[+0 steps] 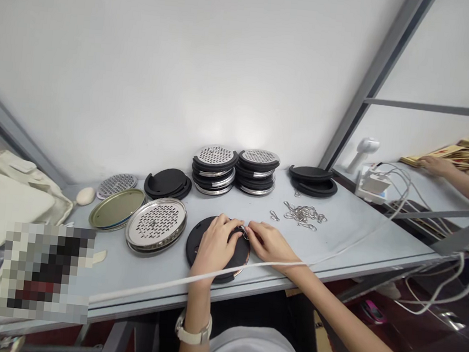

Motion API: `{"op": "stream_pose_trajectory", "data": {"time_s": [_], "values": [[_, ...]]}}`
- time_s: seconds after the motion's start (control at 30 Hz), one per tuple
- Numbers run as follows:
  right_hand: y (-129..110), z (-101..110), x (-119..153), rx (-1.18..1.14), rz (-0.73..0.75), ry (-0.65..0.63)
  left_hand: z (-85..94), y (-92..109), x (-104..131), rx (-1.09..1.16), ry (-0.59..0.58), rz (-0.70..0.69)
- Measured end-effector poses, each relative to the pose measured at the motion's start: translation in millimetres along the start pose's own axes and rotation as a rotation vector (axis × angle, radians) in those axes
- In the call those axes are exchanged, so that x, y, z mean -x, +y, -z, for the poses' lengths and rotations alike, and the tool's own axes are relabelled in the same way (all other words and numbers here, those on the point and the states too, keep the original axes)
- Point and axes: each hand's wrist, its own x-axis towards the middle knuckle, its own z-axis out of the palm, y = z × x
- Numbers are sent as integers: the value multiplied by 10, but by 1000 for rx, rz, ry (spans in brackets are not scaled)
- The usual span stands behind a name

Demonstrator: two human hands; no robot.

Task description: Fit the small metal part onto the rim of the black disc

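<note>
A black round case (197, 239) lies on the table in front of me, with a coppery glint at its lower right edge. My left hand (215, 246) rests across it, fingers curled over its top and fingertips at the far right rim. There, a small metal snap hook (245, 233) sits between my two hands. My right hand (269, 243) pinches this hook with thumb and forefinger; part of it is hidden by the fingers. To the right lies a loose pile of similar metal hooks (303, 215).
Perforated metal discs (159, 224) and a gold-coloured lid (117, 209) lie left. Stacks of black cases with metal discs (214, 168) stand by the wall, more black cases (312, 181) at right. A white cable (145, 286) crosses in front. Another person's hand (437, 165) is beyond the frame post.
</note>
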Motion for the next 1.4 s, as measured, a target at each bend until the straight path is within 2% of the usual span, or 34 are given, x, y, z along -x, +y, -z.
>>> {"op": "stream_pose_trajectory", "data": {"time_s": [0.63, 1.0, 1.4], "values": [[36, -22, 10, 4, 19, 89, -13, -2, -8, 13, -10, -17], [81, -42, -2, 4, -12, -62, -19, -4, -8, -2, -7, -8], [38, -31, 2, -21, 26, 45, -11, 24, -9, 25, 6, 4]]}}
